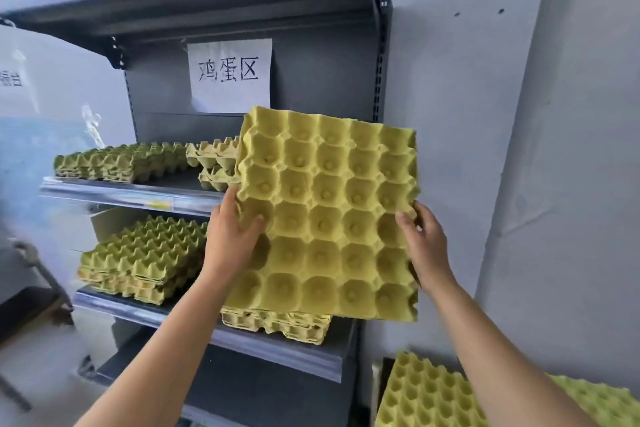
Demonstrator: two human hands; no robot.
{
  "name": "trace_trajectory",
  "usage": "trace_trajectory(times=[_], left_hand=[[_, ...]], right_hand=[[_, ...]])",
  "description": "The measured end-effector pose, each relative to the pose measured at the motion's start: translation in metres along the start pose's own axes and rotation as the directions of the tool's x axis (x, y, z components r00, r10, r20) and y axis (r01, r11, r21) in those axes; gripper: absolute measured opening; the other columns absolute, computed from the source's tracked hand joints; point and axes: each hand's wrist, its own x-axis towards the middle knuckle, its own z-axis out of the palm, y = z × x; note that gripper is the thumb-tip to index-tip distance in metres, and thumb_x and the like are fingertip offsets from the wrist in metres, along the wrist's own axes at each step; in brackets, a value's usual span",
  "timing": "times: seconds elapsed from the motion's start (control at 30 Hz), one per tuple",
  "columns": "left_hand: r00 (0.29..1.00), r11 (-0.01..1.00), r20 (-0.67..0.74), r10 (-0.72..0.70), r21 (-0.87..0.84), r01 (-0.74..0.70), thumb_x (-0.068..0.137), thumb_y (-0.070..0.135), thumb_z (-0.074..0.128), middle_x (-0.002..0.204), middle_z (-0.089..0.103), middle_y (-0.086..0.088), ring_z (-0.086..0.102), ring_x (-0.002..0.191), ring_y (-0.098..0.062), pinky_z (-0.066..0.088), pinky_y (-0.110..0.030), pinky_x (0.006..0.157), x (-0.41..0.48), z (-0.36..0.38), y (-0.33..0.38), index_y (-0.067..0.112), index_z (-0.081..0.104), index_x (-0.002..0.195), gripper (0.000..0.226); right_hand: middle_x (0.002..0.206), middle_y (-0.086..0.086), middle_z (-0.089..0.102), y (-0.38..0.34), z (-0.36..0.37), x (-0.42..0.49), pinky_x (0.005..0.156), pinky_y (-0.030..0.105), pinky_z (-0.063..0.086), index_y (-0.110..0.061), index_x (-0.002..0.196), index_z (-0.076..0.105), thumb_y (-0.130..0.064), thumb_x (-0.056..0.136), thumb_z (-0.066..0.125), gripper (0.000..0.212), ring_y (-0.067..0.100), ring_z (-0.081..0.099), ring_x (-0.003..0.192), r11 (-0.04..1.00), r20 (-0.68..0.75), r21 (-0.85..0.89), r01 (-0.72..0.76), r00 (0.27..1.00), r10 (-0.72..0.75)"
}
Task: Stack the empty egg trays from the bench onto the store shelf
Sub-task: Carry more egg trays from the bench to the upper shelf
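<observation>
Head view.

Reader: Where does the tray stand against the shelves?

Legend: The grey shelf unit [329,87] fills most of the frame. The egg tray [329,211] is held in the air before its right half, tilted nearly upright with its cups towards the person. Its bottom edge hangs just above the lower stack [277,321] on the middle shelf. The spare trays [426,392] lie at lower right, presumably on the bench.

Reader: How is it held?

Legend: The left hand [228,236] pinches the left edge, thumb pressed into a cup and fingers behind. The right hand [426,246] pinches the right edge in the same way.

Reader: What would make the placing go well?

Legend: Probably this: tip the tray flat, match its facing to the chosen stack, and square the corners so the cups nest. Then lower both sides evenly. Pulp card bends, so a light edge grip suits it. Whether the lower stack or the upper stack [214,163] is meant cannot be told.
</observation>
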Motion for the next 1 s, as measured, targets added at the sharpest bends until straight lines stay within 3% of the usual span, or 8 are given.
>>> trace_trajectory(times=[0.07, 0.23, 0.37, 0.5, 0.63, 0.73, 0.83, 1.0], left_hand=[[1.000, 1.000, 0.007, -0.012, -0.026, 0.012, 0.086, 0.018, 0.061, 0.122, 0.054, -0.012, 0.052, 0.110, -0.030, 0.041, -0.047, 0.097, 0.022, -0.020, -0.006, 0.020, 0.034, 0.141, 0.062], [1.000, 0.999, 0.017, -0.014, -0.035, 0.015, 0.087, 0.025, 0.060, 0.135, 0.048, -0.011, 0.045, 0.124, -0.031, 0.035, -0.048, 0.104, 0.085, -0.054, -0.005, 0.023, 0.029, 0.145, 0.066], [0.992, 0.960, 0.011, 0.128, 0.251, -0.127, 0.091, 0.031, 0.052, 0.138, 0.043, -0.014, 0.041, 0.123, -0.034, 0.035, -0.049, 0.101, 0.141, -0.071, 0.010, 0.026, 0.025, 0.145, 0.061], [0.887, 0.753, 0.032, 0.461, 0.515, -0.410, 0.091, 0.056, 0.040, 0.144, 0.038, -0.003, 0.032, 0.131, -0.028, 0.018, -0.048, 0.107, 0.160, -0.072, 0.020, 0.031, 0.037, 0.140, 0.055], [0.728, 0.477, 0.369, 0.578, 0.571, -0.669, 0.072, 0.085, 0.014, 0.147, 0.033, 0.005, 0.028, 0.134, -0.020, 0.008, -0.049, 0.111, 0.163, -0.055, 0.015, 0.042, 0.040, 0.135, 0.081], [0.699, 0.288, 0.429, 0.572, 0.693, -0.661, 0.078, 0.071, 0.044, 0.153, 0.021, 0.004, 0.026, 0.136, -0.022, 0.011, -0.054, 0.110, 0.186, -0.038, 0.005, 0.045, 0.034, 0.138, 0.067], [0.726, 0.317, 0.361, 0.585, 0.722, -0.614, 0.082, 0.042, 0.064, 0.146, 0.036, 0.003, 0.039, 0.128, -0.024, 0.025, -0.055, 0.101, 0.206, -0.026, -0.004, 0.040, 0.045, 0.133, 0.055], [0.801, 0.438, 0.328, 0.500, 0.703, -0.561, 0.092, 0.041, 0.049, 0.148, 0.030, 0.008, 0.034, 0.129, -0.021, 0.020, -0.052, 0.105, 0.236, -0.004, -0.028, 0.034, 0.043, 0.134, 0.043]], right_hand=[[0.131, -0.001, 0.056, -0.013, 0.020, 0.002, 0.101, 0.036, 0.045, -0.015, 0.138, 0.045, -0.028, 0.092, 0.057, 0.049, 0.014, 0.055, 0.117, 0.998, 0.020, 0.055, 0.028, 0.999, -0.029], [0.130, 0.000, 0.056, -0.053, 0.067, 0.026, 0.086, 0.014, 0.044, -0.015, 0.136, 0.047, -0.020, 0.089, 0.062, 0.049, 0.007, 0.054, 0.109, 0.981, -0.118, 0.177, 0.079, 0.991, -0.058], [0.126, 0.001, 0.056, -0.082, 0.097, 0.070, 0.092, 0.037, 0.049, -0.024, 0.127, 0.050, -0.021, 0.086, 0.065, 0.044, 0.018, 0.058, 0.109, 0.976, -0.154, 0.207, 0.074, 0.987, -0.042], [0.116, -0.002, 0.055, -0.099, 0.119, 0.118, 0.076, 0.028, 0.048, -0.024, 0.124, 0.052, -0.023, 0.085, 0.065, 0.041, 0.011, 0.058, 0.091, 0.972, -0.124, 0.232, 0.028, 0.992, 0.001], [0.118, 0.008, 0.059, -0.103, 0.136, 0.163, 0.090, 0.046, 0.051, -0.018, 0.119, 0.053, -0.019, 0.082, 0.066, 0.039, 0.027, 0.061, 0.099, 0.926, -0.100, 0.364, -0.100, 0.984, 0.145], [0.110, 0.011, 0.064, -0.106, 0.148, 0.192, 0.084, 0.046, 0.054, -0.013, 0.111, 0.057, -0.013, 0.080, 0.066, 0.031, 0.029, 0.064, 0.093, 0.897, -0.063, 0.414, -0.151, 0.979, 0.194], [0.106, 0.015, 0.067, -0.103, 0.161, 0.214, 0.079, 0.047, 0.056, -0.008, 0.109, 0.062, -0.010, 0.079, 0.068, 0.031, 0.032, 0.066, 0.089, 0.875, 0.037, 0.432, -0.217, 0.974, 0.222], [0.104, 0.012, 0.070, -0.093, 0.177, 0.233, 0.086, 0.050, 0.053, -0.010, 0.113, 0.063, -0.026, 0.079, 0.073, 0.039, 0.032, 0.068, 0.093, 0.865, 0.241, 0.401, -0.301, 0.946, 0.217]])
